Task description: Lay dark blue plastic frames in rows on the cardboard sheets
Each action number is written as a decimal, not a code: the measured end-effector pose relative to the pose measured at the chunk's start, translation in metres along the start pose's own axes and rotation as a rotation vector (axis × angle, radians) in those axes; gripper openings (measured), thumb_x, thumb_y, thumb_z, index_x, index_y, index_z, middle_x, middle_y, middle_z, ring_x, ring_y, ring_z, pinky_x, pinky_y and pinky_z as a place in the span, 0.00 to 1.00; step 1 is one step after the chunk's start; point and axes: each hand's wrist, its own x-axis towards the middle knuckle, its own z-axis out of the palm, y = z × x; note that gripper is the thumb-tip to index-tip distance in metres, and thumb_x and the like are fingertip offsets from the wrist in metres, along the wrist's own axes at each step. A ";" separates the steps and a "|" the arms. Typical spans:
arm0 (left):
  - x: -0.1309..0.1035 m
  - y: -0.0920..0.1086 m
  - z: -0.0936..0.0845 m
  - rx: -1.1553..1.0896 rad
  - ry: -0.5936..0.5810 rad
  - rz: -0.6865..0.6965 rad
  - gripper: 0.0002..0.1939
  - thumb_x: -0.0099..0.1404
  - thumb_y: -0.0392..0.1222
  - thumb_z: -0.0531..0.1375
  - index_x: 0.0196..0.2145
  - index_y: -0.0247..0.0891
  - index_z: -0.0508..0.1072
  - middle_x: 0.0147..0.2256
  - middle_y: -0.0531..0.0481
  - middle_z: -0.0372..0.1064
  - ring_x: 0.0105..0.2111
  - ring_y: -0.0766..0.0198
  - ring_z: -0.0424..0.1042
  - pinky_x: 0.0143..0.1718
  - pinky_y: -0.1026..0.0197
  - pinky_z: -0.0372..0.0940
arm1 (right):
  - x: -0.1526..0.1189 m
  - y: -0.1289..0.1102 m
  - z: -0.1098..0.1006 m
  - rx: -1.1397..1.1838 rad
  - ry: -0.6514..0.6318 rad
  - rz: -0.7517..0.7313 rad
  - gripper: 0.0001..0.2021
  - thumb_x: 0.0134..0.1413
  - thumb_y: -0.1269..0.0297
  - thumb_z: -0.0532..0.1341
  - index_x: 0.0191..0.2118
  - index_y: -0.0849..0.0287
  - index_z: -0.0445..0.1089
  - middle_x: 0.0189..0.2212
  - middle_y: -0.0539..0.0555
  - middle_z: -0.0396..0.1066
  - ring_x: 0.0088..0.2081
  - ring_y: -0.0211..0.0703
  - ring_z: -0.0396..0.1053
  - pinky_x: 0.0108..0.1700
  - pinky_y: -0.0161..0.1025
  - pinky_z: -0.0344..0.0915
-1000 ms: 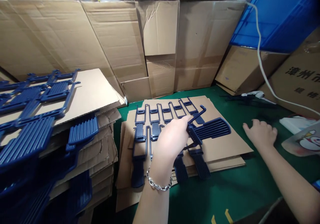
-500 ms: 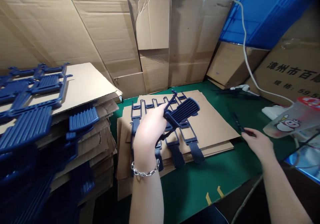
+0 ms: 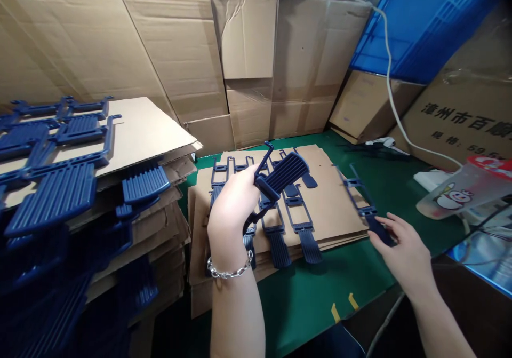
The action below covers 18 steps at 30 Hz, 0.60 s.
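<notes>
My left hand (image 3: pixel 234 211), with a silver bracelet at the wrist, is closed round dark blue plastic parts (image 3: pixel 282 176) with ribbed paddles, raised over the middle cardboard sheets. My right hand (image 3: pixel 400 243) pinches the ribbed end of one blue frame part (image 3: pixel 360 200) between thumb and fingers, at the right edge of the sheets. Several like parts lie in a row on the cardboard (image 3: pixel 328 208); their ribbed ends, such as this paddle (image 3: pixel 310 246), stick out over the front edge. My left hand and forearm hide some of the row.
At the left stands a tall stack of cardboard sheets (image 3: pixel 148 120) with blue parts between them. Cartons (image 3: pixel 316 59) wall the back. On the green table (image 3: pixel 320 294) at the right are a plastic cup (image 3: pixel 452 195) and a white cable (image 3: pixel 390 75). A blue crate (image 3: pixel 416 22) is behind.
My right hand has moved slightly left and its blue part now shows upright in view beside the cardboard's right edge. My left hand has shifted a little left with its parts.
</notes>
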 end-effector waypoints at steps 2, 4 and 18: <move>0.000 0.001 0.001 -0.009 -0.015 0.032 0.26 0.57 0.29 0.46 0.50 0.50 0.66 0.45 0.56 0.68 0.48 0.67 0.64 0.50 0.66 0.59 | -0.006 -0.001 0.005 -0.111 -0.006 -0.139 0.20 0.44 0.52 0.55 0.40 0.57 0.70 0.48 0.55 0.63 0.47 0.48 0.64 0.47 0.43 0.63; 0.000 0.002 0.001 -0.024 -0.024 0.058 0.26 0.57 0.29 0.46 0.49 0.50 0.67 0.43 0.56 0.69 0.48 0.67 0.64 0.51 0.66 0.58 | -0.012 -0.002 0.010 -0.133 -0.041 -0.185 0.18 0.45 0.53 0.54 0.39 0.57 0.69 0.45 0.54 0.65 0.46 0.47 0.64 0.44 0.41 0.63; 0.002 0.002 0.001 -0.021 -0.024 0.063 0.22 0.58 0.31 0.47 0.45 0.47 0.70 0.41 0.54 0.70 0.40 0.67 0.67 0.43 0.67 0.61 | -0.034 -0.022 0.014 -0.121 -0.122 -0.066 0.22 0.47 0.52 0.54 0.47 0.57 0.66 0.42 0.53 0.70 0.41 0.47 0.69 0.42 0.41 0.65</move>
